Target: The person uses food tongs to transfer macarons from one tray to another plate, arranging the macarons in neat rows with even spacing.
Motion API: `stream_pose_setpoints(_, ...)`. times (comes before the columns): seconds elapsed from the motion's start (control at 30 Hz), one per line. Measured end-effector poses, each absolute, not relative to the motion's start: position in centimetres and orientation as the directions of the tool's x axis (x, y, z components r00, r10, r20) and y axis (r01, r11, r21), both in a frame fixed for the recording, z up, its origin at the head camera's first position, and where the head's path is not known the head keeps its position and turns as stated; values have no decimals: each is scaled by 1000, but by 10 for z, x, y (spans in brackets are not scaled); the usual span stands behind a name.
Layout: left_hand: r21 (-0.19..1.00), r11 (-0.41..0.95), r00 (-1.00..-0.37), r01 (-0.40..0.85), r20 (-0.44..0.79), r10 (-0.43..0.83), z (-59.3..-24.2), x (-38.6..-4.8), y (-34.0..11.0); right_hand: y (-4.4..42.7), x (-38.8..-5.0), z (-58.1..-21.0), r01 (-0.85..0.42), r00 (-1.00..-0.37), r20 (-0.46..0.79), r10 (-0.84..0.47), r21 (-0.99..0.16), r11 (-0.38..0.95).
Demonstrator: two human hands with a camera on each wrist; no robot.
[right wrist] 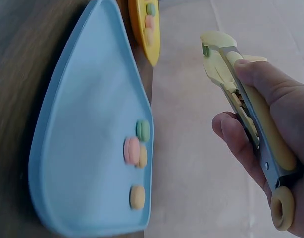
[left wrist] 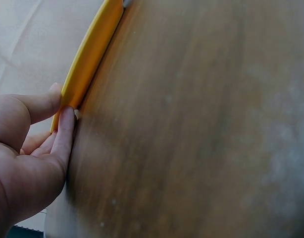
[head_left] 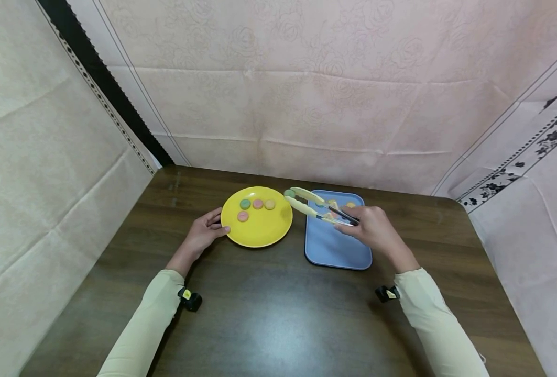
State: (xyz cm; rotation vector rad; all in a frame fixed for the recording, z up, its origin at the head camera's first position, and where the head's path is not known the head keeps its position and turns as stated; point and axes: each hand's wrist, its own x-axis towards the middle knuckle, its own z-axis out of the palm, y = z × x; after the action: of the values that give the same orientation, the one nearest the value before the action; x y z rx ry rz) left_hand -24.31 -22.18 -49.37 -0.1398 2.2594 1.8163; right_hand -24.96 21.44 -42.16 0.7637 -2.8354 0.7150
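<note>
My left hand (head_left: 205, 233) (left wrist: 30, 163) pinches the left rim of a round yellow plate (head_left: 264, 229) (left wrist: 92, 52), thumb on top and fingers beneath. On the plate lie a green macaron (head_left: 244, 204), two pink ones (head_left: 258, 203) and a yellowish one (head_left: 270, 204). My right hand (head_left: 377, 230) (right wrist: 285, 109) grips yellow-tipped tongs (head_left: 308, 195) (right wrist: 268, 126). Their tips hold a green macaron (head_left: 290, 193) (right wrist: 206, 49) beside the plate's upper right rim. Below the tongs is a blue tray (head_left: 337, 251) (right wrist: 87, 124), holding green (right wrist: 143, 130), pink (right wrist: 131, 150) and tan macarons (right wrist: 137, 197).
Both the plate and the tray lie on a dark wooden table (head_left: 269, 314), with a narrow gap between them. Pale patterned cloth (head_left: 306, 115) hangs behind the table's far edge and along both sides.
</note>
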Motion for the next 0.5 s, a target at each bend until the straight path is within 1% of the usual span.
stream_pose_setpoints(0.27,951,215,-966,-223,-245,80,-494,-243,-223,183,-259,-426,-566,-823,244,-513,-427,705)
stream_pose_setpoints(0.5,951,213,-967,-223,-244,77,-494,-243,-223,160,-268,-438,-577,-811,193,-553,-425,698)
